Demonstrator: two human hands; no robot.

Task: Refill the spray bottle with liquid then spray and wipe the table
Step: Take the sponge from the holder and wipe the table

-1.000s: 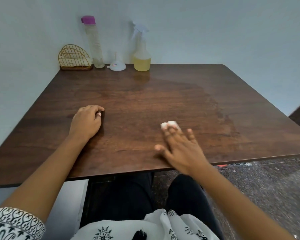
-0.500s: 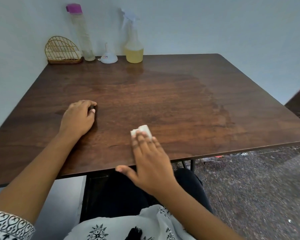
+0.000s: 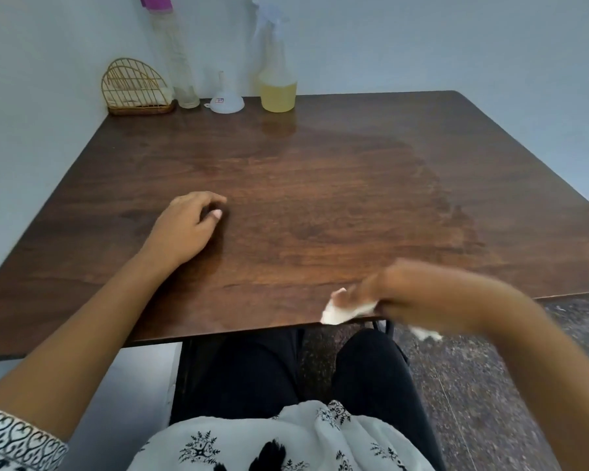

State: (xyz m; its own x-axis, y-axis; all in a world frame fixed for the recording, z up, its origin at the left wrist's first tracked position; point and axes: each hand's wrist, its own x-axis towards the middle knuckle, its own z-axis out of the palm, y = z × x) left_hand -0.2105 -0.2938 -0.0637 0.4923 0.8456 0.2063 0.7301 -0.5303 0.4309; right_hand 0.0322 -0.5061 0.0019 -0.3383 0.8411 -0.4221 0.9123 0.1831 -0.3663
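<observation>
At the desk's (image 3: pixel 320 185) far left corner a gold wire holder (image 3: pixel 135 88) is standing against the wall, and just to its right a tall clear bottle with a purple cap (image 3: pixel 174 52) is standing upright on the far edge. Next along that edge a small white funnel (image 3: pixel 225 98) is sitting mouth down, and to its right the spray bottle (image 3: pixel 276 73) is standing upright, holding yellow liquid in its lower part, its white trigger head fading into the pale wall. The left hand (image 3: pixel 184 229) is resting on the desk toward the left side, between the middle and the near edge, its fingers curling loosely inward around nothing, the thumb tip touching the wood. The dark wood is showing a duller, smeared band running from below the spray bottle toward the right edge. The right hand (image 3: pixel 419 297) is blurring at the near edge, right of the middle, its fingers closing on a white cloth (image 3: pixel 340 309) that is lying over the lip of the desk; a further white scrap is showing below the wrist, too smeared to tell whether it is the same piece.
</observation>
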